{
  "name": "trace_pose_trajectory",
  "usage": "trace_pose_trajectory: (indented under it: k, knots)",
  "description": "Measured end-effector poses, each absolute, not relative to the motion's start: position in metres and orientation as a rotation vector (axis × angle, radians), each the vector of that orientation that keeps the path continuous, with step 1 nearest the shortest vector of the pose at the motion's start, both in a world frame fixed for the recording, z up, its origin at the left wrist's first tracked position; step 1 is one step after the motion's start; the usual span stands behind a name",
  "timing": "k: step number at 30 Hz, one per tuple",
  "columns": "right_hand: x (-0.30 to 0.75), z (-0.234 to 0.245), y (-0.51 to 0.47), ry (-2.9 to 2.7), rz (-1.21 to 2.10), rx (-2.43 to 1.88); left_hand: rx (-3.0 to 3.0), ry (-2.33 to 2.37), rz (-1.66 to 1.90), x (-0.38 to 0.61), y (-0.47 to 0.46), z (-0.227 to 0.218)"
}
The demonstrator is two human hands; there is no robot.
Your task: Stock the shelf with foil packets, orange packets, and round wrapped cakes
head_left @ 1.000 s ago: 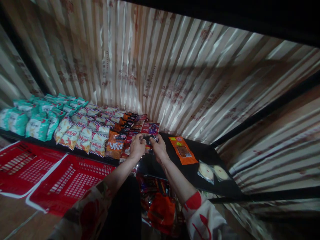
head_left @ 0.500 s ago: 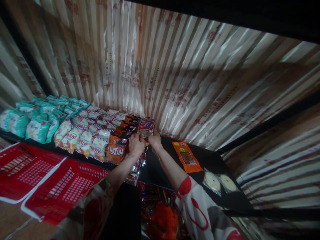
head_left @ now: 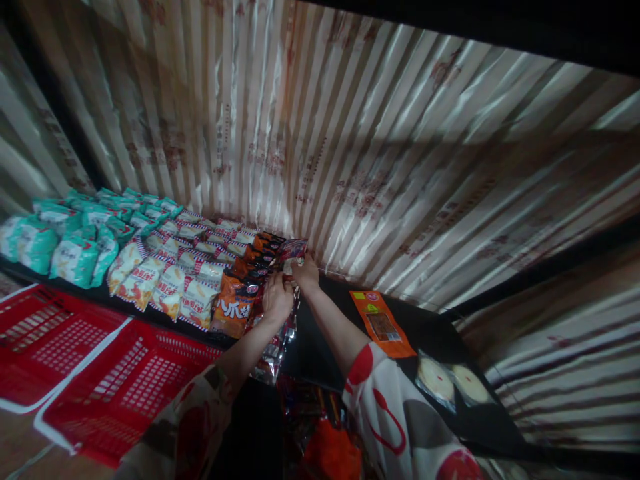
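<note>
At the back of the black shelf, a dark red snack packet leans at the end of a row of similar packets. My right hand is closed on its near right edge, the fingertips partly hidden. Just to the left and nearer to me, my left hand lies with fingers stretched over the shiny red packets of that row, palm down. Orange octopus-print snack bags stand right beside my left hand.
Striped white snack bags and teal bags fill the left of the shelf. An orange flat packet and two round pale wrapped items lie on the right. Red baskets stand below left; more packets lie below the shelf.
The dark red packet has tipped back and lower into the row. My left hand has come off it and moved down toward me onto the nearer packets; my right hand stays at it.
</note>
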State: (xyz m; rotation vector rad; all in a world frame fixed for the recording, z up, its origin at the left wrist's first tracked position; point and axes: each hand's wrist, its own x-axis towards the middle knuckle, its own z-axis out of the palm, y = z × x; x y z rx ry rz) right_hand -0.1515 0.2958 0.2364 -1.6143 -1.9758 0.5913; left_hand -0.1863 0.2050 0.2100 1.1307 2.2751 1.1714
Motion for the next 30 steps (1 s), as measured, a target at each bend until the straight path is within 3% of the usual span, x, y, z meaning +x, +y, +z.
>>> trace_pose_trajectory:
  k: [30]
  knots:
    - [-0.164,0.235,0.291,-1.921,0.69,-1.815,1.287,2.271,1.183,-0.196,0.213,0.193]
